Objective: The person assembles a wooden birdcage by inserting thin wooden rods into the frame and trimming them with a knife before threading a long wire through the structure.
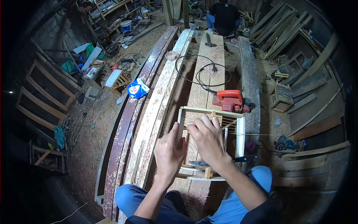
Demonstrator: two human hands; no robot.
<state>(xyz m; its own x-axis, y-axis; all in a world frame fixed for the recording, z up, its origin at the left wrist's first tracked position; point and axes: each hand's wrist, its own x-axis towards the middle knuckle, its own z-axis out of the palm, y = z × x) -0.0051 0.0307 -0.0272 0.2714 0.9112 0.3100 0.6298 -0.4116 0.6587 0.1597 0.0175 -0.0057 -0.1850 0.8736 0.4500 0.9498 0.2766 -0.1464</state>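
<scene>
A small wooden frame with thin strands strung across it lies on the planks in front of me. My left hand is at the frame's left side, thumb raised and fingers partly hidden; what it holds cannot be made out. My right hand is over the strands near the far rail, its fingers bent and closed together, their tips hidden. One thin strand runs out past the frame to the right. Below my right hand, a knife with a black handle lies across the frame's near part.
A red power planer with a black cable sits beyond the frame. Left of it are long planks and a blue packet. A person in dark clothing sits at the far end. A wooden box stands right.
</scene>
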